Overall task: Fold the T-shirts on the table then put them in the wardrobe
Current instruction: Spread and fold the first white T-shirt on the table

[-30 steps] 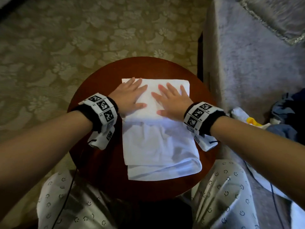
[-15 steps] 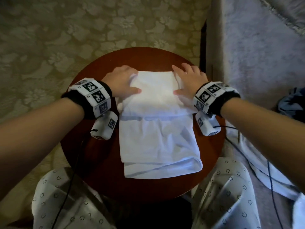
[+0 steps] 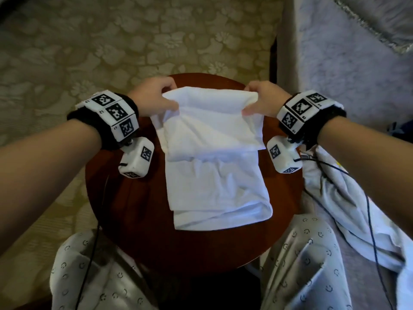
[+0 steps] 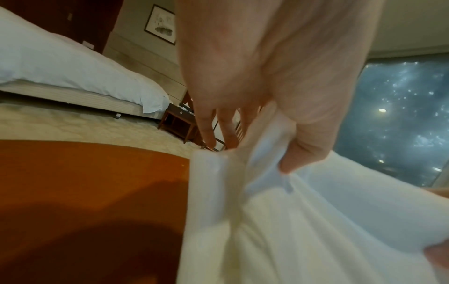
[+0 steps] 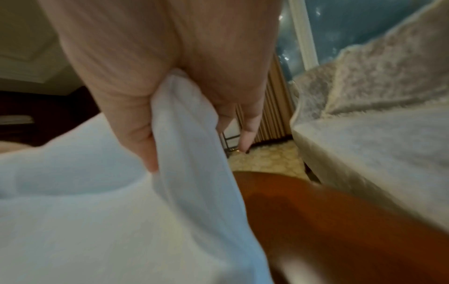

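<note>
While the white T-shirt (image 3: 214,166) lies mid-frame on the round tabletop (image 3: 125,211) in the head view, the left hand (image 3: 154,97) and right hand (image 3: 263,98) pinch its far corners. In both wrist views, each grip is clamped on cloth. Judged mid-fold; next, bring that edge evenly toward the near hem.

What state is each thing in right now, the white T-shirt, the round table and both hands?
White cotton T-shirt: partly folded, far edge lifted off the table, near part lying flat.
Round reddish-brown wooden table: upright, carrying the T-shirt.
Left hand: pinching the T-shirt's far left corner.
Right hand: pinching the T-shirt's far right corner.
Pale grey garment: crumpled, lying to the right of the table.
</note>
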Demonstrator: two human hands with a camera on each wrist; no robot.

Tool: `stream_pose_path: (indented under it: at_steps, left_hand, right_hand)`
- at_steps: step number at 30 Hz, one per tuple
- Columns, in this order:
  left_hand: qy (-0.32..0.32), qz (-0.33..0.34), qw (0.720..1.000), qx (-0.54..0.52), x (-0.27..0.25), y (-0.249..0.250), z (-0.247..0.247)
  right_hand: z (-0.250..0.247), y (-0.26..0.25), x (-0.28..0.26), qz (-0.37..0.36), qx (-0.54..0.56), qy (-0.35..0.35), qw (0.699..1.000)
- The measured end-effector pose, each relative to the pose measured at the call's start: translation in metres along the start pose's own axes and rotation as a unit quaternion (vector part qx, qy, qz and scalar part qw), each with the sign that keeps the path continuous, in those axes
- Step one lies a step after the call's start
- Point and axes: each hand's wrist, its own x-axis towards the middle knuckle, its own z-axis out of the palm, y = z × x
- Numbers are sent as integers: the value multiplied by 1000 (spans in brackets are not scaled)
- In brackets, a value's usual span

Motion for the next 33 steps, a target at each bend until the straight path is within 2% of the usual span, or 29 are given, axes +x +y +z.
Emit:
stream_pose_path:
  at_steps: [3,5,11,15,17,19,22,23,25,27,29,33]
  left_hand:
    - [58,41,997,-26,-18,7,-12]
    - [68,72,995,-4,-33,11,-16]
    - [20,154,982,105,-92,19,9]
    - [-1,189,964,184,-118,17,35]
    - [-13,206,951,231,-126,13,48]
    - [-40,223,935,273,-133,9,60]
    - [-140,209,913,322,-143,6,69]
    - [-160,199,916,308,-145,7,70]
    - [-124,190,940,256,-145,12,69]
    - [-37,180,953,239,-139,18,67]
    - [-1,156,959,237,-127,23,69]
    - [-103,120,948,276,-111,30,87]
  right_hand:
    - [-12,-10,-18,-69,-18,56,996]
    - [-14,-13,-34,-95,-41,68,992]
    - [8,6,-84,-140,-186,45,971]
    - [34,21,-116,-163,-218,35,962]
    - [44,23,-127,-157,-233,19,960]
    - [51,23,-138,-136,-272,-27,952]
    - [55,25,-150,-110,-319,-112,935]
    - [53,25,-152,-105,-308,-120,938]
    - [50,23,-153,-94,-245,-91,961]
    - [51,20,-148,-92,-172,-19,981]
    - [57,14,-139,-98,-161,16,982]
    - [86,2,-124,-81,-216,-96,968]
